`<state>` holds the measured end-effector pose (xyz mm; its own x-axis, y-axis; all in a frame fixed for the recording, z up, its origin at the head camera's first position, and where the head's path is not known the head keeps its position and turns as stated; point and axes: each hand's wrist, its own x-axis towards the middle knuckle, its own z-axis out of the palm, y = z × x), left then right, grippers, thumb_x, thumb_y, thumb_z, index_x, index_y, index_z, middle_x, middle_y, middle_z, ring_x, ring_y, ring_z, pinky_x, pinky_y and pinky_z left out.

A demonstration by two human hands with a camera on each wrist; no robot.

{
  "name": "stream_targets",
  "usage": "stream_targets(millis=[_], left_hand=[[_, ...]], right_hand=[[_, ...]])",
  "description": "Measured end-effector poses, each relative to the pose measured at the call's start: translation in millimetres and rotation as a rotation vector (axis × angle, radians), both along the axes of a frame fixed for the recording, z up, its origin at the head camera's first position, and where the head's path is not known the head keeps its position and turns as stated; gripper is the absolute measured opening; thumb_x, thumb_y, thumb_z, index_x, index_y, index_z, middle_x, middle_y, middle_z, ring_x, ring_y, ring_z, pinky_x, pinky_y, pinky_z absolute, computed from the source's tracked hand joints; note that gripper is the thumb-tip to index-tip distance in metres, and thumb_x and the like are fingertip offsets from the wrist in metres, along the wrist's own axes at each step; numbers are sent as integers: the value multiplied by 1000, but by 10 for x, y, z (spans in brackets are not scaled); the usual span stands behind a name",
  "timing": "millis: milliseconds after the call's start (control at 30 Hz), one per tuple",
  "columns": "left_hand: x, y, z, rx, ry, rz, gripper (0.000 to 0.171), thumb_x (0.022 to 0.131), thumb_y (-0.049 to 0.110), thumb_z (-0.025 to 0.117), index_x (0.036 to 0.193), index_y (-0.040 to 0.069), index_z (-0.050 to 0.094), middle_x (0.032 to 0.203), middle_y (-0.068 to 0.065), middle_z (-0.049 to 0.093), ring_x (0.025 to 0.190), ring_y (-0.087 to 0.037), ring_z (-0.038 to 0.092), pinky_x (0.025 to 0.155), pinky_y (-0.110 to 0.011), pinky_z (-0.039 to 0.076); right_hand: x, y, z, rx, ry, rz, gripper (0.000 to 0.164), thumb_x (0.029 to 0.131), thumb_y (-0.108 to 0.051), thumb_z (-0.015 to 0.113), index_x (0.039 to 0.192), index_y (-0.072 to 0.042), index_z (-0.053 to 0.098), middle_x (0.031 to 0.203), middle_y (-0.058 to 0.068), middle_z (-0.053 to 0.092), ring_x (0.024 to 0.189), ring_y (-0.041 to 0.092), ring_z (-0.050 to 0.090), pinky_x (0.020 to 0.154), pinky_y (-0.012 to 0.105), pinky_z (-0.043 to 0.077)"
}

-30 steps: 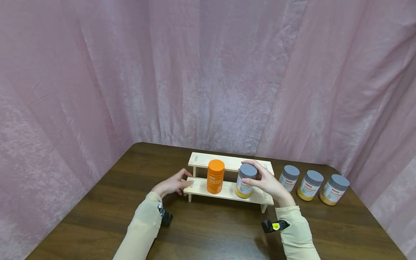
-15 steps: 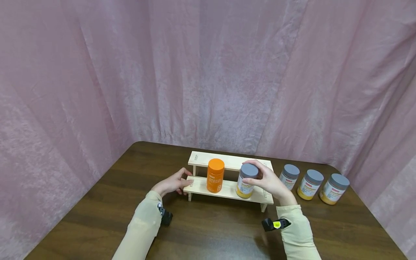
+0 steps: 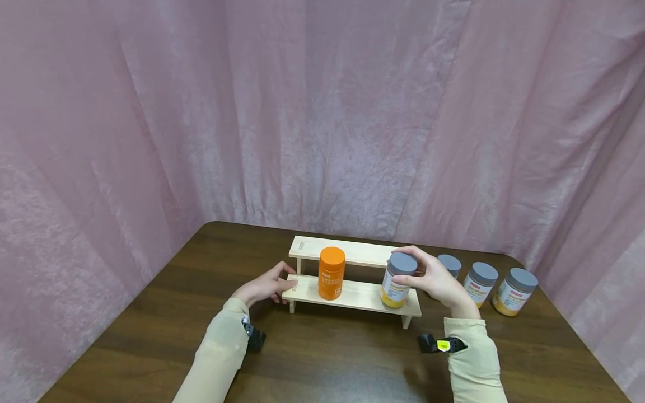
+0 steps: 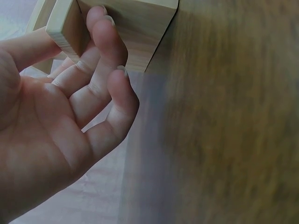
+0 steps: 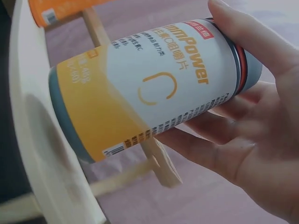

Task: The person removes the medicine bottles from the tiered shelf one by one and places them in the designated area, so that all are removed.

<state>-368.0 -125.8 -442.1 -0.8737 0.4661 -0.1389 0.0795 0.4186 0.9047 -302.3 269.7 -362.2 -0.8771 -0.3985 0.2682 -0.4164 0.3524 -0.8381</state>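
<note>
A two-tier pale wooden shelf (image 3: 360, 295) stands on the table. My left hand (image 3: 262, 285) pinches the left end of its lower board, thumb above and fingers curled underneath, as the left wrist view shows around the board's end (image 4: 63, 25). Toward the right end of that board, my right hand (image 3: 439, 282) grips a white-and-yellow vitamin C tablet jar (image 3: 395, 288) with a grey lid. The thumb lies on the near side and the fingers wrap behind; in the right wrist view the jar (image 5: 140, 93) has its base right at the board. An orange bottle (image 3: 331, 277) stands left of it.
Several matching grey-lidded jars stand right of the shelf, the rightmost jar (image 3: 514, 294) fully visible, others partly behind my right hand. A pink curtain (image 3: 322, 123) hangs behind the dark wooden table (image 3: 322, 364).
My right hand has moved right with the jar, toward the right end of the lower board. My left hand keeps its grip on the shelf. The view has shifted slightly.
</note>
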Motion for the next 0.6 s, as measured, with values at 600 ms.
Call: stream_targets(millis=[600], left_hand=[[-26,-31,-7,-24,-7,-3,40,99,27,55,127,7,36,82,-8,70,65,-16,64,62,-30,47]], right_hand=[[199,629,8,62,1,-232,52,90,-17,69,136,-6,45,111,-18,56,94,1,61,76,27,52]])
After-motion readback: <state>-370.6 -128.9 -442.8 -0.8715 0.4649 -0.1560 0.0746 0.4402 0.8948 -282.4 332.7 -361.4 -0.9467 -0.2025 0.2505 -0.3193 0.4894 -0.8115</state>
